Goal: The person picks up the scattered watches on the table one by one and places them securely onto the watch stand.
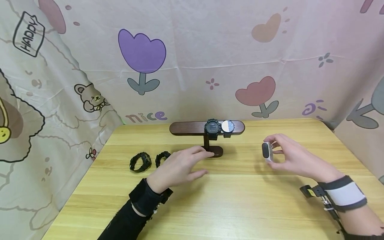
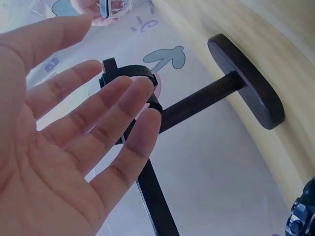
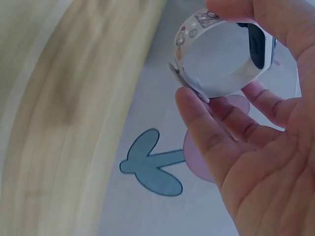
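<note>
The right hand (image 1: 292, 156) pinches a white watch (image 1: 267, 151) — held above the tabletop (image 1: 240, 206). The left hand (image 1: 180, 166) hovers, fingers spread and holding nothing, by the watch stand (image 1: 207, 128).

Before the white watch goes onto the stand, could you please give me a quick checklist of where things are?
1. Right hand grips the white watch: ok.
2. Strap closed in a loop: ok.
3. Free room on the stand bar's left half: ok.
4. Left hand open, holding nothing: ok.
5. Left hand clear of the stand's base: not ok, fingertips lie beside it.
6. Buckle fastened: cannot tell.
</note>
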A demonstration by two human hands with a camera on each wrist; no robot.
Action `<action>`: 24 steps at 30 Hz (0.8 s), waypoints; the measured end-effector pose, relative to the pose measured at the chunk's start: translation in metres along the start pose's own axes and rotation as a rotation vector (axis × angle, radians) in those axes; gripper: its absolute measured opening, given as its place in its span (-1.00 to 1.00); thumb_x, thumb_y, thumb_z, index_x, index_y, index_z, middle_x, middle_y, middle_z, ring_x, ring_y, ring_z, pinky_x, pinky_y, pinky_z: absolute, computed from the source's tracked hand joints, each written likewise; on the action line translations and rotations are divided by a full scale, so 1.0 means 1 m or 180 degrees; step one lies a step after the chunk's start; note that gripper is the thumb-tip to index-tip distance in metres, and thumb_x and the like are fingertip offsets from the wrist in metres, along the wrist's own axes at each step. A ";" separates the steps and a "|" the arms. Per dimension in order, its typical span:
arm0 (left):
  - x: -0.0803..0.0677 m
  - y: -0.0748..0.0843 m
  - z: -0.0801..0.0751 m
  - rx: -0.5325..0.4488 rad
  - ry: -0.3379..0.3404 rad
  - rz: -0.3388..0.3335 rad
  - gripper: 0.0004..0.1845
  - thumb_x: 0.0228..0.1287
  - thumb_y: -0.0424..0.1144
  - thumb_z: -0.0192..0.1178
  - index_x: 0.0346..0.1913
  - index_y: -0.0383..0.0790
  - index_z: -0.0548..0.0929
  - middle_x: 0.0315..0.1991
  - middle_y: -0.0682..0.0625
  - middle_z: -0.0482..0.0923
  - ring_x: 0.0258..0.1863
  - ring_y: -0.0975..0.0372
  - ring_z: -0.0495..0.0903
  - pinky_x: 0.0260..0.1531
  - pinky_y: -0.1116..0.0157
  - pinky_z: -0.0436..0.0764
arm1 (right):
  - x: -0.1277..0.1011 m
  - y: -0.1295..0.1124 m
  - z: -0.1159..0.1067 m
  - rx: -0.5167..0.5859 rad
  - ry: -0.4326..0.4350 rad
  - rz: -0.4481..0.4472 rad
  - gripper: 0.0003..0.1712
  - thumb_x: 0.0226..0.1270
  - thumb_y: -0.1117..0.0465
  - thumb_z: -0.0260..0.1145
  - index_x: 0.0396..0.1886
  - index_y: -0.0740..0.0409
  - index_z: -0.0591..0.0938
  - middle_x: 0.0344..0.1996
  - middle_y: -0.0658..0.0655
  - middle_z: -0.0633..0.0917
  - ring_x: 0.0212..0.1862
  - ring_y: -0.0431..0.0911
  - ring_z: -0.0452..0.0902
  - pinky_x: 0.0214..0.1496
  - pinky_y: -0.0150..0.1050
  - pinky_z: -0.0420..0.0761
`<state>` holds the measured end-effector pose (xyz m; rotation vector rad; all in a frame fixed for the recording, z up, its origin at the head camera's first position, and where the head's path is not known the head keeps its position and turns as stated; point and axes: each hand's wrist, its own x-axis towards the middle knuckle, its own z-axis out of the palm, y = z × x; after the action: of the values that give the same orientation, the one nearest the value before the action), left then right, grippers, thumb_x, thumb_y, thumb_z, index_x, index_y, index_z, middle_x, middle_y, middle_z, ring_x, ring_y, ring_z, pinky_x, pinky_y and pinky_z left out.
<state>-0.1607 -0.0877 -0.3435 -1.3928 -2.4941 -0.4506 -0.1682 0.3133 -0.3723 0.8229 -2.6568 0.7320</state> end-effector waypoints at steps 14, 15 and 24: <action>-0.004 -0.011 -0.013 0.0027 0.0253 -0.0215 -0.53 0.41 -0.16 0.46 0.33 -0.14 0.69 0.11 -0.02 0.73 -0.33 0.32 0.63 -0.36 0.46 0.60 | 0.026 -0.008 0.008 0.0152 -0.0034 -0.0075 -0.31 0.05 0.35 0.69 0.18 0.17 0.57 0.08 0.09 0.69 0.12 0.01 0.72 0.16 -0.32 0.75; -0.004 -0.012 -0.014 0.0027 0.0277 -0.0236 -0.54 0.42 -0.17 0.45 0.32 -0.14 0.69 0.11 -0.02 0.73 -0.33 0.33 0.62 -0.37 0.47 0.59 | 0.028 -0.009 0.009 0.0160 -0.0026 -0.0089 -0.31 0.04 0.36 0.69 0.18 0.18 0.57 0.08 0.09 0.68 0.12 0.00 0.71 0.17 -0.33 0.74; -0.009 -0.025 -0.027 0.0215 0.0717 -0.0424 -0.61 0.42 -0.20 0.44 0.25 -0.16 0.74 0.02 -0.01 0.73 -0.35 0.28 0.65 -0.45 0.42 0.56 | 0.041 -0.016 0.008 0.0421 -0.0080 0.0104 -0.24 0.13 0.31 0.68 0.29 0.23 0.51 0.19 0.21 0.65 0.19 0.19 0.72 0.21 -0.04 0.74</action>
<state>-0.1758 -0.1174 -0.3259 -1.0898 -2.4021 -0.5137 -0.1926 0.2784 -0.3570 0.8286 -2.6731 0.9201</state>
